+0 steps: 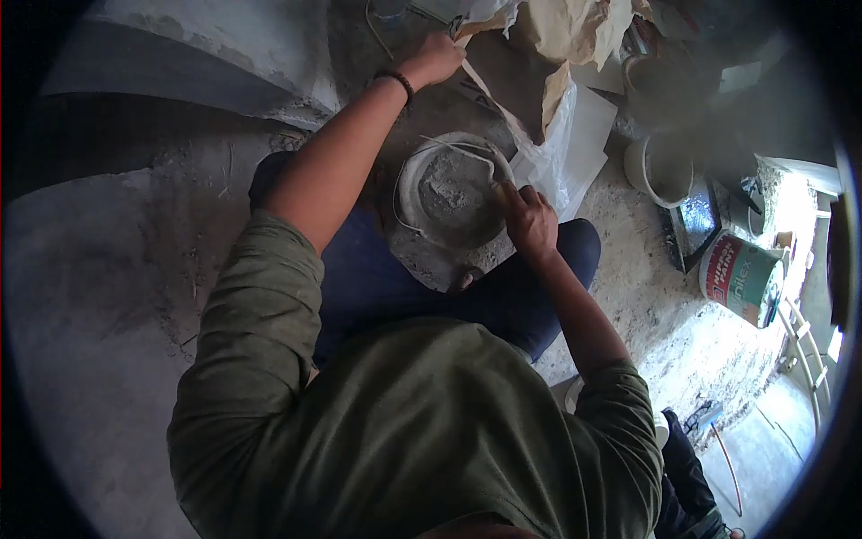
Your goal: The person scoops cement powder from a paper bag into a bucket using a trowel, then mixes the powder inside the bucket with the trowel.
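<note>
A round bucket (411, 193) with grey powder or mortar (453, 193) in it stands between the person's knees. A thin wire handle loops around its rim. My right hand (534, 223) is closed at the bucket's right rim; what lies in its fingers is hidden. Beyond the bucket, my left hand (435, 59), with a dark bracelet at the wrist, pinches the left edge of a torn brown paper bag (566, 31). Clear plastic (561, 148) hangs from the bag's lower side.
Pale flat sheets (588, 135) lie right of the bag. A white bucket (639, 171) and a paint pail (741, 277) stand farther right on the dusty floor. Another person's dark-clothed leg (684, 476) shows at lower right. A concrete ledge (224, 54) is at upper left.
</note>
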`<state>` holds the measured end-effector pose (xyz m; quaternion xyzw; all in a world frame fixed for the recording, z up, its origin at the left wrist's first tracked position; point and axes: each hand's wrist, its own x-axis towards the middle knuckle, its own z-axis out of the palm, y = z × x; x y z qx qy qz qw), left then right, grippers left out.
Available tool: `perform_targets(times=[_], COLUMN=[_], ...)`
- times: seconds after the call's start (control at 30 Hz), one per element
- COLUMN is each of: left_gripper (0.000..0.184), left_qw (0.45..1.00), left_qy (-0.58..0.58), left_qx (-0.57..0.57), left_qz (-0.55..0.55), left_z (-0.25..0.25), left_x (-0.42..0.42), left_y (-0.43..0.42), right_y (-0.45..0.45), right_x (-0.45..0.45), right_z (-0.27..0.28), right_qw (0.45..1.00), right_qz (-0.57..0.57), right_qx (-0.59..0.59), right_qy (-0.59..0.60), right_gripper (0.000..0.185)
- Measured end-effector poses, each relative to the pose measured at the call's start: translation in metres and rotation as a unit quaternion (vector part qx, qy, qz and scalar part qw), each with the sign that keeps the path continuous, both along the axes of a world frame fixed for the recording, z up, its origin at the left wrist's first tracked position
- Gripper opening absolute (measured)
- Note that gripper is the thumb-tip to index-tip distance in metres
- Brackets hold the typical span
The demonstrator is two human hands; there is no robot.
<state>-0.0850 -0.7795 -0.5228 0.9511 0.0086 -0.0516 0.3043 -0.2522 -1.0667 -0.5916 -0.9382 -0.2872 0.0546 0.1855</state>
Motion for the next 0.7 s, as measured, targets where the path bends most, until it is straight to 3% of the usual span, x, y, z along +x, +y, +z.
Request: perform_targets(times=[0.03, 0.13, 0.2, 0.27, 0.33, 0.47, 0.5, 0.6, 0.63, 0.7], left_gripper=[0.042, 0.04, 0.037, 0.034, 0.032, 0.026, 0.022, 0.025, 0.027, 0.035], left_qw=[1.0, 0.994, 0.989, 0.962, 0.883, 0.948, 0.955, 0.964, 0.968, 0.978], left_qy=[0.004, -0.047, -0.039, -0.018, 0.013, 0.081, 0.083, 0.103, 0.105, 0.077], left_qx=[0.011, 0.086, 0.127, 0.242, 0.423, 0.294, 0.284, 0.241, 0.226, 0.191], left_qz=[-0.006, -0.045, -0.072, -0.126, -0.203, -0.092, -0.034, -0.052, -0.044, 0.012], left_z=[0.009, -0.056, -0.017, -0.002, -0.019, 0.019, 0.024, 0.023, 0.016, -0.01], left_x=[-0.001, 0.025, 0.017, 0.015, 0.027, 0.01, 0.008, 0.002, 0.001, 0.007], left_y=[-0.003, 0.016, 0.0, -0.008, -0.003, -0.013, -0.022, -0.018, -0.012, 0.002], right_y=[0.002, 0.003, 0.006, 0.006, 0.003, -0.013, -0.02, -0.028, -0.023, -0.011], right_x=[0.004, 0.009, 0.014, 0.012, 0.016, 0.01, 0.006, 0.027, 0.044, 0.093], right_z=[-0.002, -0.006, -0.004, 0.002, -0.008, 0.025, 0.043, 0.053, 0.062, 0.037], right_qw=[1.0, 0.998, 0.998, 0.999, 0.999, 0.993, 0.986, 0.97, 0.967, 0.979], right_qz=[-0.002, -0.006, -0.011, -0.018, -0.022, -0.073, -0.11, -0.188, -0.225, -0.192], right_qx=[-0.008, -0.065, -0.067, -0.027, -0.04, 0.038, 0.106, 0.149, 0.096, 0.061], right_qy=[-0.005, 0.011, 0.006, -0.014, 0.03, 0.08, 0.073, 0.038, 0.068, 0.041], right_gripper=[0.043, 0.042, 0.041, 0.04, 0.038, 0.034, 0.032, 0.033, 0.03, 0.024])
